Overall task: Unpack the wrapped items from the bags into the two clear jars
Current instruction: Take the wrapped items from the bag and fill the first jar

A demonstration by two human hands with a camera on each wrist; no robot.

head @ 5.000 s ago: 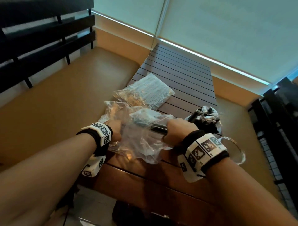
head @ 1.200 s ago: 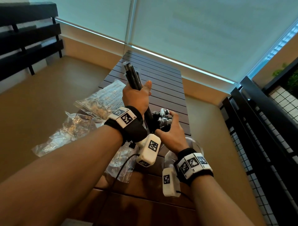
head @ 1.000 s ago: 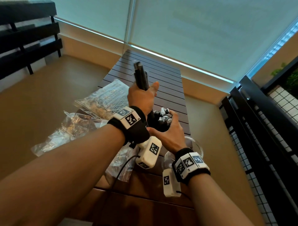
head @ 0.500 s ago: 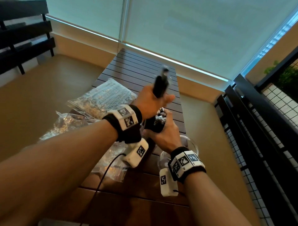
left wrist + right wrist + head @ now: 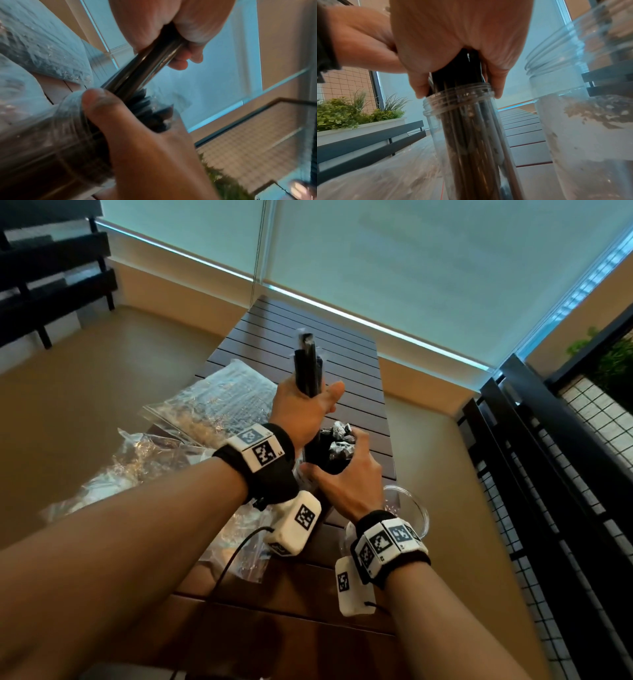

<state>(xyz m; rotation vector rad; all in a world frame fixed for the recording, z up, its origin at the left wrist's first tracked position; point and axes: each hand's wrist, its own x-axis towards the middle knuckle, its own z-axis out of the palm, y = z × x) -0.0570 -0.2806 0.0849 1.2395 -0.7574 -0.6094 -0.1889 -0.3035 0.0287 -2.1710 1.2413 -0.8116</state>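
slatted table [image 5: 346, 364]: l hand [image 5: 301, 412] grips sticks [image 5: 309, 364], r hand [image 5: 349, 484] jar [image 5: 471, 135].

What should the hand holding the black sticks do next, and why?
Probably slide the bundle of black wrapped sticks a little further down. The left hand grips it above the clear jar, which is already packed with sticks, while the right hand steadies the jar's neck. The second clear jar stands beside it if they won't fit.
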